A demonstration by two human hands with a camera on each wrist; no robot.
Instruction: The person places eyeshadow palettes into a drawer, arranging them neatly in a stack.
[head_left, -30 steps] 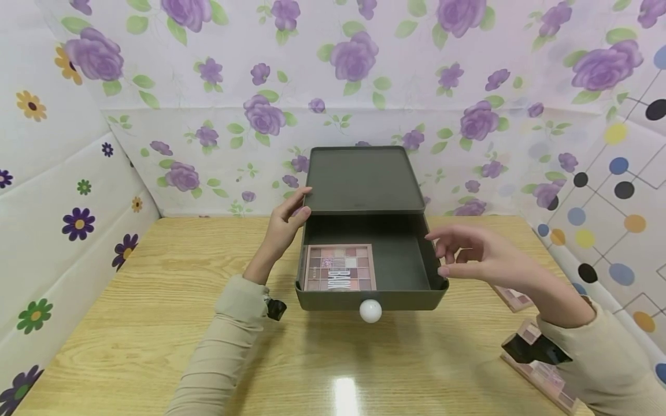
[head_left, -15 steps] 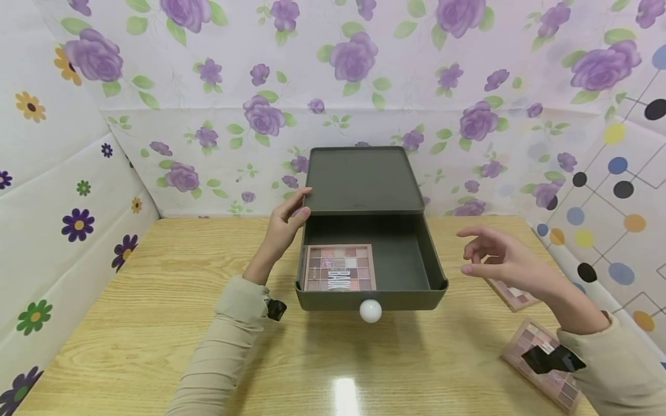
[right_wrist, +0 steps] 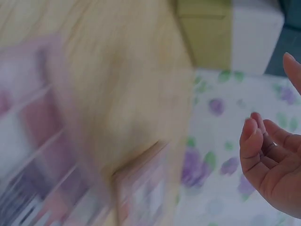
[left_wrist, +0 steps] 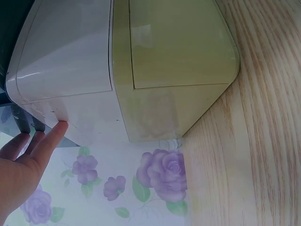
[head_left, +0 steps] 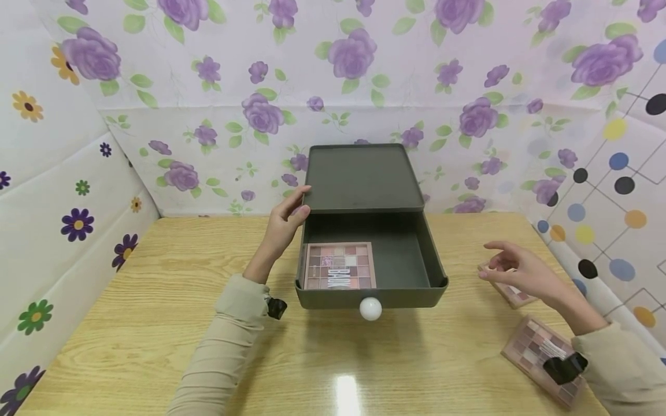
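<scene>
Right hand point(head_left: 525, 271) overlaps far palette point(head_left: 512, 293) in head view, thumb and fingers bent, spread apart, nothing between; contact unclear
Left hand point(head_left: 283, 222) touches drawer unit point(head_left: 364, 176) side, fingers fairly straight, probably steadying
Third palette point(head_left: 340, 266) in drawer point(head_left: 400, 263), left part, bare floor right of it
For lifting far palette: pinch opposite edges, level, over drawer's right wall
Near palette point(head_left: 531, 349) under strap point(head_left: 566, 368), mind snagging; bare tabletop point(head_left: 468, 341) toward drawer

Wooden table point(head_left: 171, 323) bears 1 drawer unit point(head_left: 364, 178), 2 palettes point(head_left: 537, 357).
</scene>
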